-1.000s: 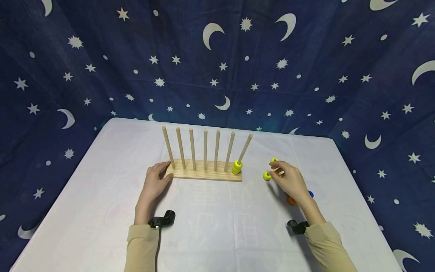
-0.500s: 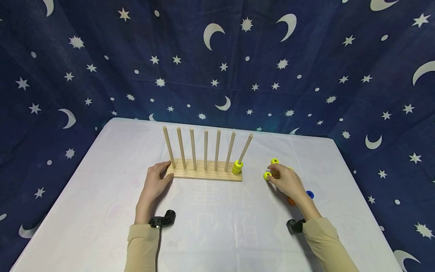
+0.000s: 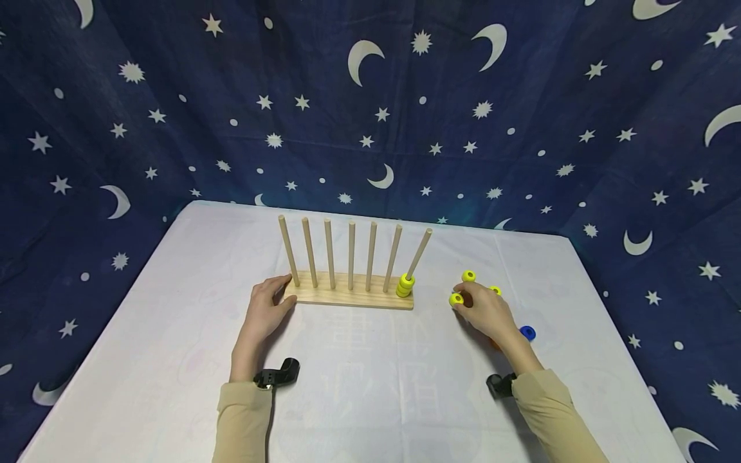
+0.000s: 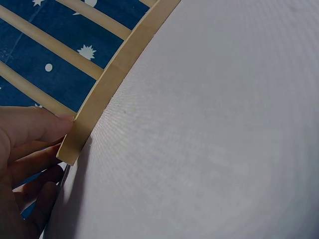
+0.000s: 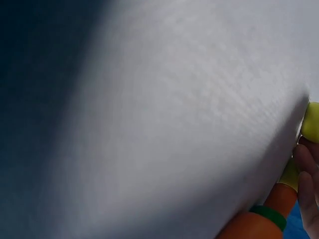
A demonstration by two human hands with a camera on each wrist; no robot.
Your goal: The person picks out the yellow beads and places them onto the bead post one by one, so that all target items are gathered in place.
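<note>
A wooden peg stand (image 3: 350,296) with several upright pegs sits on the table. Yellow beads (image 3: 404,285) are stacked at the foot of its rightmost peg. My left hand (image 3: 264,312) grips the stand's left end; in the left wrist view the thumb (image 4: 40,125) lies on the wood. Right of the stand, my right hand (image 3: 488,313) pinches a yellow bead (image 3: 456,299) between thumb and index finger, low over the table. In the right wrist view that yellow bead (image 5: 311,122) shows at the edge, with only some fingers (image 5: 307,191) visible.
Two other yellow beads lie by the right hand, one yellow bead (image 3: 469,275) behind it and another yellow bead (image 3: 494,290) partly covered. A blue bead (image 3: 527,332) is beside the wrist. Orange beads (image 5: 251,226) and a green bead (image 5: 270,216) show below the hand.
My right hand has lowered slightly and shifted left, its thumb and index finger closing round the yellow bead. The left hand and stand stay put.
</note>
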